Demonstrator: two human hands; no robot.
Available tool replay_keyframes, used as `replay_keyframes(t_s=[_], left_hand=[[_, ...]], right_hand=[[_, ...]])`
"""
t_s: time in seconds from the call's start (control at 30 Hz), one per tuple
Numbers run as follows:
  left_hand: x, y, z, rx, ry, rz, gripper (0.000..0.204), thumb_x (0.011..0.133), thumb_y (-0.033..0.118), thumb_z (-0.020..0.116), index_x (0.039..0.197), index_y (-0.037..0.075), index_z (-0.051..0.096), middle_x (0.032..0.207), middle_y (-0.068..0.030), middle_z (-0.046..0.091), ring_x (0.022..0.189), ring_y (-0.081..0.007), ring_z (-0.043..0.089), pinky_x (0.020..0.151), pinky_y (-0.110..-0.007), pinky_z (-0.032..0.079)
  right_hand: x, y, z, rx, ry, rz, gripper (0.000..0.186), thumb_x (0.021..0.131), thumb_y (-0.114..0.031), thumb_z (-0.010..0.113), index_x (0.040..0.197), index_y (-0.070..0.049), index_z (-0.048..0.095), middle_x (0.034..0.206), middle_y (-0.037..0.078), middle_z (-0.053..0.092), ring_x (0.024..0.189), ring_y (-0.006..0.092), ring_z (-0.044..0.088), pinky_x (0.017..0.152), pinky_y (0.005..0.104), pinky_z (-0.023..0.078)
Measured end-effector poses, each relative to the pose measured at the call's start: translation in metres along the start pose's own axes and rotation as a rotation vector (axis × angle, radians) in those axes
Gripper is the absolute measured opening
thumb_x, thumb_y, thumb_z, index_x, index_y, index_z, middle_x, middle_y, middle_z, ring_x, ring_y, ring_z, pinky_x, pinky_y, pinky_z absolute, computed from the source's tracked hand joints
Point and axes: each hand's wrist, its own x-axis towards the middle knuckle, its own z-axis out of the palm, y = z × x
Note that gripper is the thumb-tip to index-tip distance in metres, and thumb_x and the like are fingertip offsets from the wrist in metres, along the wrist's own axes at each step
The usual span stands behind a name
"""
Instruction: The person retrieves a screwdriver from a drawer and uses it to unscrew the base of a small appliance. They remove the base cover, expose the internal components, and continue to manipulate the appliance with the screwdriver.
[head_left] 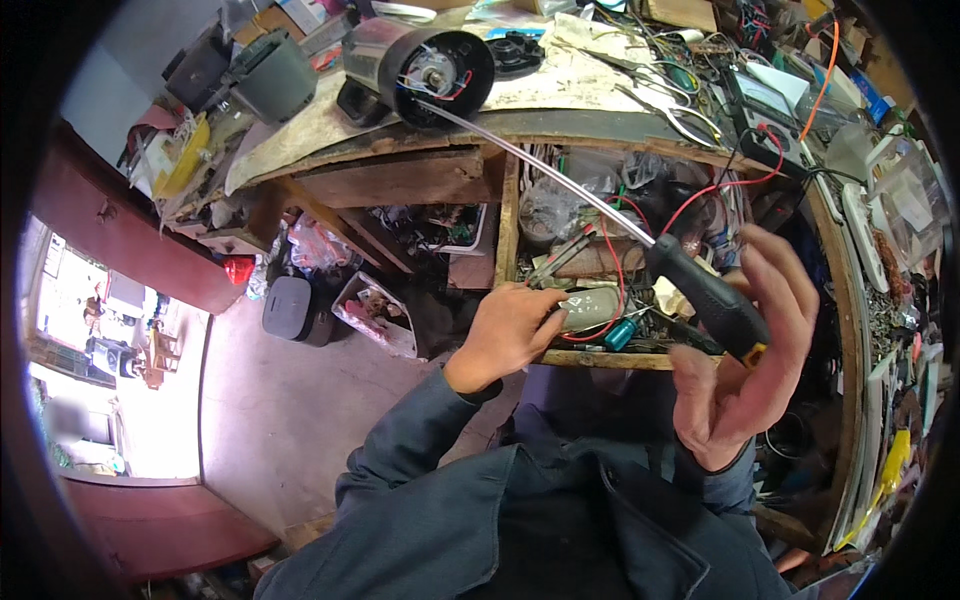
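Note:
A long screwdriver with a black handle and a thin metal shaft lies between the thumb and bent fingers of my right hand. Its shaft slants up to the left, and the tip meets the rim of a black cylindrical housing lying on its side on the bench. Inside that opening are a round metal part and thin coloured wires. My left hand is at the open drawer, fingers curled, thumb and forefinger beside the end of a grey-green rounded object. Its other fingertips are hidden.
Beside the object in the drawer are a teal-handled tool, a red cable and plastic bags. A multimeter and tangled wires lie at the bench's right. Dark pots stand at the left, above a bin on the floor.

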Motion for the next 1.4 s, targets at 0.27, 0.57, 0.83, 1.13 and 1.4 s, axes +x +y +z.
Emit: replay_keyframes(t_s=[0.27,0.57,0.83,1.13,1.4], left_hand=[[0.0,-0.005,-0.003,-0.197,0.036,-0.14,0.023,0.098,0.016,0.065,0.116,0.003,0.072,0.098,-0.0162,0.076,0.086,-0.0272,0.073,0.078,-0.035,0.055],[0.058,-0.04,-0.061,-1.242,0.644,-0.436,0.027,0.106,0.015,0.054,0.125,-0.002,0.063,0.113,-0.018,0.073,0.098,-0.0276,0.073,0.085,-0.039,0.061],[0.097,-0.059,-0.12,0.145,0.88,-0.197,0.022,0.098,0.017,0.065,0.118,0.01,0.072,0.09,-0.0087,0.077,0.074,-0.0271,0.074,0.063,-0.038,0.057],[0.102,-0.076,-0.169,1.017,0.509,0.001,0.022,0.092,0.021,0.068,0.113,0.021,0.074,0.071,-0.0061,0.069,0.063,-0.0309,0.07,0.056,-0.044,0.056],[0.11,-0.08,-0.17,1.195,0.351,-0.028,0.022,0.094,0.019,0.064,0.114,0.02,0.072,0.072,-0.0059,0.07,0.064,-0.0289,0.071,0.055,-0.043,0.056]], right_hand=[[0.006,-0.006,0.014,-0.047,0.105,-0.135,0.048,0.083,-0.003,0.074,0.129,-0.009,0.064,0.144,0.024,0.049,0.122,0.0354,0.061,0.101,0.0427,0.052],[-0.001,0.001,0.007,-0.014,0.029,-0.158,0.047,0.083,0.002,0.07,0.129,-0.003,0.064,0.145,0.027,0.049,0.112,0.0338,0.065,0.098,0.0433,0.053],[0.004,-0.007,0.008,0.031,0.042,-0.175,0.056,0.076,0.006,0.073,0.13,-0.008,0.067,0.137,0.023,0.057,0.116,0.0327,0.065,0.097,0.0395,0.055],[0.002,-0.002,-0.001,0.003,-0.014,-0.152,0.045,0.084,0.004,0.073,0.129,-0.003,0.067,0.131,0.021,0.063,0.099,0.0261,0.071,0.088,0.0333,0.056],[0.002,0.001,-0.004,-0.011,-0.044,-0.175,0.052,0.079,0.006,0.076,0.129,-0.003,0.067,0.123,0.022,0.066,0.102,0.0299,0.071,0.089,0.0345,0.056]])
